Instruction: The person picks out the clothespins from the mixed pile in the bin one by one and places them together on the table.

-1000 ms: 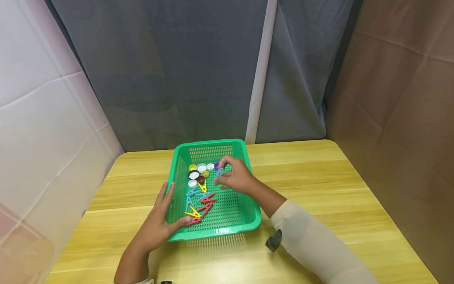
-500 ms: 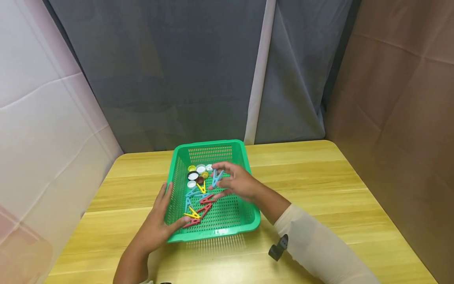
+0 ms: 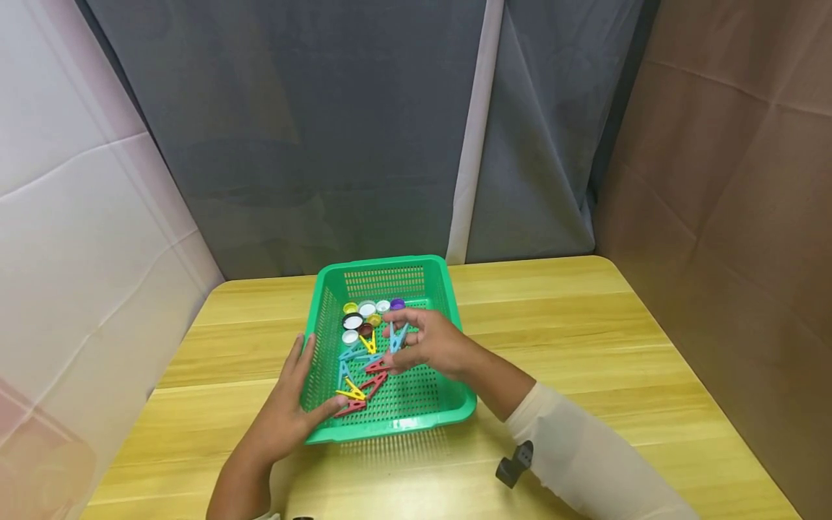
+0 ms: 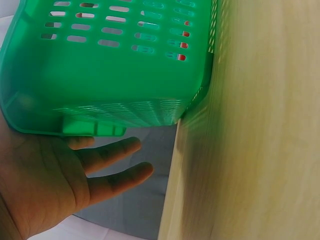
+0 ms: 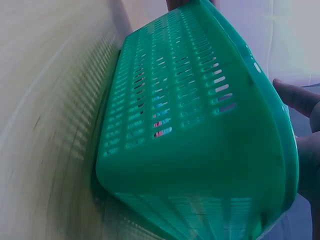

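the left hand (image 3: 286, 408) rests on the rim of a green perforated plastic basket (image 3: 396, 428), its straight fingers spread, plainest in the left wrist view. inside, the right hand (image 3: 432, 344) has come nearer, pinching a light blue plastic peg (image 3: 395, 342) and partly hiding a red plastic peg (image 3: 375, 367). beyond, a purple plastic cap (image 3: 398, 304), hidden half a second ago, shows again.

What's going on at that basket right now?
The person's right grip holds a blue clothespin over the green basket, and the left grip rests at its left rim. Assorted caps sit grouped toward the far end; red, yellow and blue clothespins lie nearer, along the left side.
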The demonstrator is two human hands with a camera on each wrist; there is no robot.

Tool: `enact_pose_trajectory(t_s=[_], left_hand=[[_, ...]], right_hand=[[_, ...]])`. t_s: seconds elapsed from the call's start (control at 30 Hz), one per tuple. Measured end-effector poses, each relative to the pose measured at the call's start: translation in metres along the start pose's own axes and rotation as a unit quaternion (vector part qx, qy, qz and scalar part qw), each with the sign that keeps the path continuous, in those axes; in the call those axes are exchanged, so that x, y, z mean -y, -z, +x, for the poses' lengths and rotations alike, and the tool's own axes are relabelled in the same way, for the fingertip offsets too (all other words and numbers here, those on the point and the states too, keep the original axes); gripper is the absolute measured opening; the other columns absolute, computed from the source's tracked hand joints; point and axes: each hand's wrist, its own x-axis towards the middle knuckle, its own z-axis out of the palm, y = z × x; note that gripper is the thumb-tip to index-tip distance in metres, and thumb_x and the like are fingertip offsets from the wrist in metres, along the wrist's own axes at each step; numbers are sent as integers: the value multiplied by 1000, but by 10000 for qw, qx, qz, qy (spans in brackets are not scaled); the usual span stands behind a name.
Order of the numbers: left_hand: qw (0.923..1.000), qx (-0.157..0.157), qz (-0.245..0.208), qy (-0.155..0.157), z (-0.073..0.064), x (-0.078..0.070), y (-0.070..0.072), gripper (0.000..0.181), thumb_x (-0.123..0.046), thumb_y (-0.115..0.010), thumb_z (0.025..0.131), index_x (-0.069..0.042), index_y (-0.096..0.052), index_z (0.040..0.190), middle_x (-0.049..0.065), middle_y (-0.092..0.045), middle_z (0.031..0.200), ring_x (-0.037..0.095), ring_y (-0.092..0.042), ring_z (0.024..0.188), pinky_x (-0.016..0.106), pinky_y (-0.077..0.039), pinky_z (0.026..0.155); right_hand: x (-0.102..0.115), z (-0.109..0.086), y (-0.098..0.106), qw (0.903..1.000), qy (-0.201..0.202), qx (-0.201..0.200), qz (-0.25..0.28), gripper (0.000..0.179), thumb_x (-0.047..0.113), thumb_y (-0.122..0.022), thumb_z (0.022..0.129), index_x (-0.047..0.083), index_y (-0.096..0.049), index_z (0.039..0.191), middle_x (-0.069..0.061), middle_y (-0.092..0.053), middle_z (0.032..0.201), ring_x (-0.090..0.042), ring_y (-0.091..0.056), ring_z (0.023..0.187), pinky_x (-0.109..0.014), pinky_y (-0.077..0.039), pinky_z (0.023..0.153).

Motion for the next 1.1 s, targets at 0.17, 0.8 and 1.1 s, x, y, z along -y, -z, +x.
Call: enact_pose_trajectory(t_s=[0.17,0.8,1.1], left_hand=[[10000,-18,9,-7,-1,0,0,114,-39,-82,98,-17,-4,178,21,5,185,67,-13,162,91,-24,116],[9999,-68,93,-110,-3,1,-1,115,-39,-83,97,-19,-4,178,21,2,185,67,-16,161,90,-26,115],[9999,-27,94,-91,-3,1,-1,115,-40,-82,97,-21,-3,178,21,4,185,68,-15,161,91,-26,115]], right_hand=[[2,-7,4,9993,52,-15,-371,76,-1,-84,90,5,-53,159,-20,-63,143,-17,-78,95,-38,-68,88],[4,-39,56,9402,1221,-500,-3141,67,20,-85,95,11,-60,156,-12,-52,162,-39,-44,154,-67,-46,119],[-6,-50,94,9436,1354,-554,-2970,65,15,-83,95,11,-60,156,-13,-38,173,-41,-22,164,-79,-28,126]])
